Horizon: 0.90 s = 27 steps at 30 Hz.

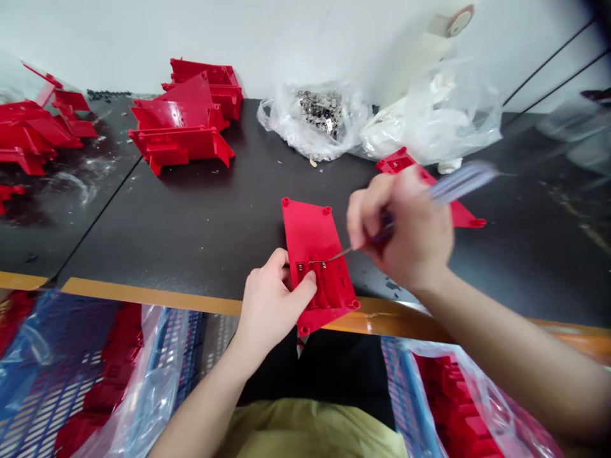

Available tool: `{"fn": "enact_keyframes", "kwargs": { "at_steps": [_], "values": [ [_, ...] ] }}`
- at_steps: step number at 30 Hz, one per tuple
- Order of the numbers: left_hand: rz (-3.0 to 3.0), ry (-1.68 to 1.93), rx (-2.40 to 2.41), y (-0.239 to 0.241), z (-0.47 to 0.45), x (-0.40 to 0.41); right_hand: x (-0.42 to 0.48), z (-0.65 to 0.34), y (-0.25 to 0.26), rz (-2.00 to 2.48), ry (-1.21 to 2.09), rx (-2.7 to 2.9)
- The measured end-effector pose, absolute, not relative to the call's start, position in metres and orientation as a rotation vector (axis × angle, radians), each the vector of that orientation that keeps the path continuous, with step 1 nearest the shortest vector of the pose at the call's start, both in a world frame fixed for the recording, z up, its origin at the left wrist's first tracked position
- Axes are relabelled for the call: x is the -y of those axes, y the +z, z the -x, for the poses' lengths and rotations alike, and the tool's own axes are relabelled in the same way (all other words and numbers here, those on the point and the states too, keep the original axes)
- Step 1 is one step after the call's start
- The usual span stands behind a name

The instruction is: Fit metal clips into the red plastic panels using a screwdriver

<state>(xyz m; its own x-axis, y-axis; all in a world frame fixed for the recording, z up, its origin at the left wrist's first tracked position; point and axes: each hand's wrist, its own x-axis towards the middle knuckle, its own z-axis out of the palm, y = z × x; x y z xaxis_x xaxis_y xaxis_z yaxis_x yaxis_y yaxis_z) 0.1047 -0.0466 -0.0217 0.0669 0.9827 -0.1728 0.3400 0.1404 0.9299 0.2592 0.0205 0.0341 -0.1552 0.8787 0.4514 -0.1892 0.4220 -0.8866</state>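
At the table's front edge, my left hand grips a red plastic panel, its thumb pressing on the ribbed slots. The panel has round posts at its corners, and small metal spring contacts sit in the slots. My right hand, smeared by motion, is closed around what looks like a screwdriver with a translucent purplish handle. Its thin metal shaft slants down to the left, the end at the metal contacts in the panel. Behind my right hand lies another red panel, partly covered by it.
Stacked red plastic parts stand at the back left, with more red parts farther left. Along the wall sit a plastic bag of small metal pieces and a whitish plastic bag. Blue crates holding red parts stand below the table edge.
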Motion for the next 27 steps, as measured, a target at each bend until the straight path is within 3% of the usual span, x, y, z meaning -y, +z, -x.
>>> {"fn": "enact_keyframes", "kwargs": {
  "at_steps": [7, 27],
  "values": [
    [-1.360, 0.832, -1.466, -0.017, -0.106, 0.046, -0.016, -0.252, 0.004, 0.723, 0.967, 1.424],
    [-1.339, 0.818, -1.511, -0.017, -0.107, 0.047, -0.006, -0.260, 0.005, 0.791, 0.752, 1.540]
  ]
}}
